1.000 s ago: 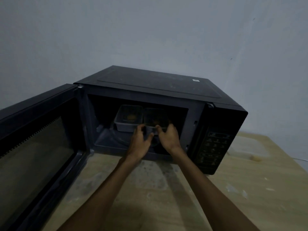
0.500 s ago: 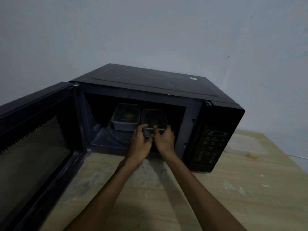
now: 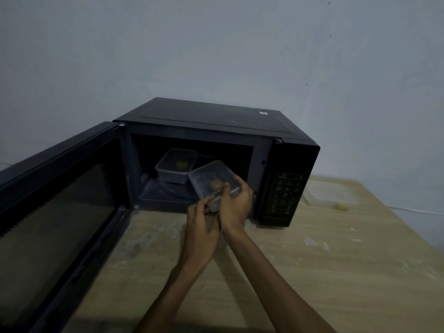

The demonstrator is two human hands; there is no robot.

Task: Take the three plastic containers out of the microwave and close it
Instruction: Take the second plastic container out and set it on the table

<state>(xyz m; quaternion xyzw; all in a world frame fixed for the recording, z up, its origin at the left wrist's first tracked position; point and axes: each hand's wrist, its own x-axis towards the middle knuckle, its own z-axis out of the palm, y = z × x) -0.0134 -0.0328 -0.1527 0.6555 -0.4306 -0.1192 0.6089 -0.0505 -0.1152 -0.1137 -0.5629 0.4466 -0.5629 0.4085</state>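
Observation:
A black microwave stands on the wooden table with its door swung wide open to the left. Both my left hand and my right hand grip one clear plastic container with a yellowish bit of food in it. It is tilted, at the mouth of the cavity. A second clear container with food sits inside the cavity at the back left. A third clear container lies on the table to the right of the microwave.
The wooden table stretches in front and to the right, with pale stains. A small yellowish crumb lies beside the right container. The control panel faces me. A grey wall stands behind.
Both hands have pulled the right-hand container out from deep in the cavity to its mouth and tilted it. The camera view has shifted, so the microwave appears further right.

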